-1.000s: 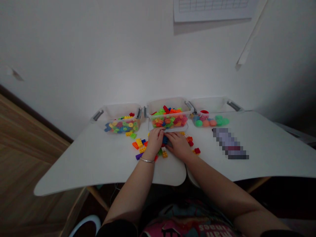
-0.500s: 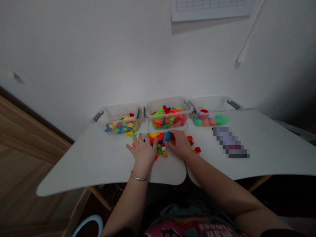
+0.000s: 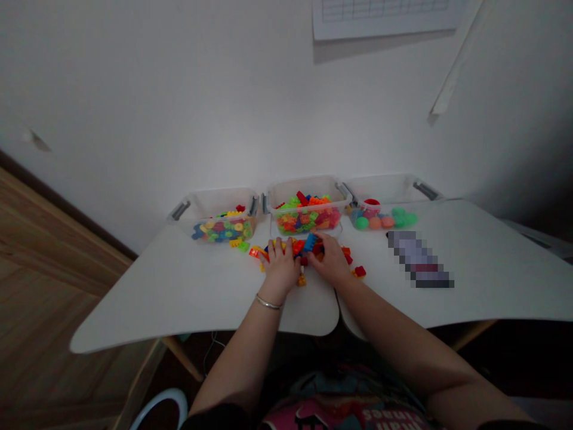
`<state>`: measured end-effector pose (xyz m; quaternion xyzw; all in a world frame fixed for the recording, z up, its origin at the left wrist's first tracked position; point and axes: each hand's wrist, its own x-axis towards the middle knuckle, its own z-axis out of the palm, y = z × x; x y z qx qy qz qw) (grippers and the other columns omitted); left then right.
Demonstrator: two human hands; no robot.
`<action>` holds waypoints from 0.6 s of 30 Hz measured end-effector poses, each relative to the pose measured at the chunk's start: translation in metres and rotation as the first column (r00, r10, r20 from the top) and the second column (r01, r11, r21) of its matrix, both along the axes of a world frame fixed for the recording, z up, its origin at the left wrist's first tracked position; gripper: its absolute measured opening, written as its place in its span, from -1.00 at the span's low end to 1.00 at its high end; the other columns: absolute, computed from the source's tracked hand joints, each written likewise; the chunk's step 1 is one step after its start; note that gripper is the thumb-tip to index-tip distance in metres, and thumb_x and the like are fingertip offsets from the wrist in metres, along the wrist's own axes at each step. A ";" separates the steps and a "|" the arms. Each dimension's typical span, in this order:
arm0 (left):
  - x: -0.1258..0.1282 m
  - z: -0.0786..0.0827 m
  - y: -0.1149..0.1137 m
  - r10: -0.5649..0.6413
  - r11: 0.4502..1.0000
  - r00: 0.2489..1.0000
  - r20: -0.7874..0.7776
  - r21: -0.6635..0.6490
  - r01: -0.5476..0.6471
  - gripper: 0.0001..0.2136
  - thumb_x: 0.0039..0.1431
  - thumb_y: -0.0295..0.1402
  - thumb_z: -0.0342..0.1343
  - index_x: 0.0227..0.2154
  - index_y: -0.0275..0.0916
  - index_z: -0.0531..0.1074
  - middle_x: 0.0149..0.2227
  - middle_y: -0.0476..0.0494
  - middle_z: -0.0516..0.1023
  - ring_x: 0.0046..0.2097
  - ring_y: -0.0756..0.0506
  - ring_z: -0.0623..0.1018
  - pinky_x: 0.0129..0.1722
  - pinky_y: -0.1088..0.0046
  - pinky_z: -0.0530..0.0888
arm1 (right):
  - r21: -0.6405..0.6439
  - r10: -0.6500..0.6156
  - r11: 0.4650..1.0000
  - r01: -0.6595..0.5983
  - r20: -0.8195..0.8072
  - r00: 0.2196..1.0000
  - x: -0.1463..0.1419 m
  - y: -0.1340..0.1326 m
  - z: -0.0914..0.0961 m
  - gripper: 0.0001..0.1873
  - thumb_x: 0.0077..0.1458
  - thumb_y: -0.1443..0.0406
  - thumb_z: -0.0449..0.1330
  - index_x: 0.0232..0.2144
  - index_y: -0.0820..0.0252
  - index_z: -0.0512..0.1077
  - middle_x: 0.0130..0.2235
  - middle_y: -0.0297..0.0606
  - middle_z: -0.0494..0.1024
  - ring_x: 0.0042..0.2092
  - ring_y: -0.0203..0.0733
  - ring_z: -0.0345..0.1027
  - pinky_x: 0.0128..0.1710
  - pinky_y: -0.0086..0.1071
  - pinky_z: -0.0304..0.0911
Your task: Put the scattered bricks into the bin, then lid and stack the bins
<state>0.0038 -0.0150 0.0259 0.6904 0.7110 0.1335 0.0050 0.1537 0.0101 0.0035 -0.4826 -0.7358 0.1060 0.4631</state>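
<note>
The left hand point(image 3: 281, 267) and right hand point(image 3: 332, 263) rested on loose bricks point(image 3: 308, 243) near the table's point(image 3: 179, 286) back edge, just before the middle bin point(image 3: 308, 186). The left hand lay flat, fingers spread over the pile. The right hand's fingers curled over bricks. In the dim view I could not tell whether they gripped one.

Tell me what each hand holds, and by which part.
Cannot be told: the left hand and right hand lie over the loose bricks, hiding any grip.
</note>
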 end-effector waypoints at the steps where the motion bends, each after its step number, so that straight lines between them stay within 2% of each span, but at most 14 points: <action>1: 0.002 0.001 0.004 -0.013 1.000 1.000 -0.007 0.008 0.013 -0.45 0.26 -0.21 -0.06 0.29 -0.19 0.12 0.34 -0.37 0.09 0.36 -0.41 0.03 0.22 -0.29 0.04 | 0.003 -0.001 1.000 0.001 -0.007 1.000 0.000 0.000 -0.001 -0.46 0.04 0.26 0.14 0.11 0.17 0.26 0.04 -0.02 0.45 0.07 0.05 0.33 0.10 0.02 0.24; 7: 0.008 0.006 0.017 -0.053 0.989 0.997 -0.062 0.135 0.061 -0.52 0.17 -0.26 0.04 0.15 -0.29 0.32 0.12 -0.44 0.36 0.16 -0.37 0.32 0.20 -0.05 0.17 | 0.047 -0.028 0.998 0.031 -0.049 0.998 0.000 0.004 -0.006 -0.48 0.04 0.24 0.14 0.08 0.19 0.26 0.01 -0.02 0.45 0.04 0.04 0.34 0.08 -0.01 0.26; 12: 0.005 -0.001 0.017 -0.102 0.971 0.994 -0.049 0.214 0.111 -0.50 0.19 -0.18 0.06 0.17 -0.25 0.30 0.07 -0.39 0.36 0.11 -0.34 0.33 0.19 0.01 0.17 | 0.080 -0.020 0.996 0.026 -0.074 0.997 0.000 0.005 -0.007 -0.50 0.02 0.23 0.15 0.03 0.21 0.28 -0.03 -0.01 0.46 -0.01 0.04 0.35 0.03 -0.02 0.29; 18: 0.001 0.000 0.019 -0.151 0.974 0.988 -0.024 0.164 0.153 -0.57 0.21 -0.20 0.05 0.12 -0.20 0.35 0.03 -0.31 0.40 0.08 -0.30 0.34 0.15 0.08 0.21 | 0.108 -0.007 0.994 0.023 -0.141 0.990 0.001 0.002 -0.003 -0.53 -0.01 0.24 0.16 -0.01 0.18 0.27 -0.05 -0.05 0.44 -0.05 0.00 0.35 -0.02 -0.07 0.33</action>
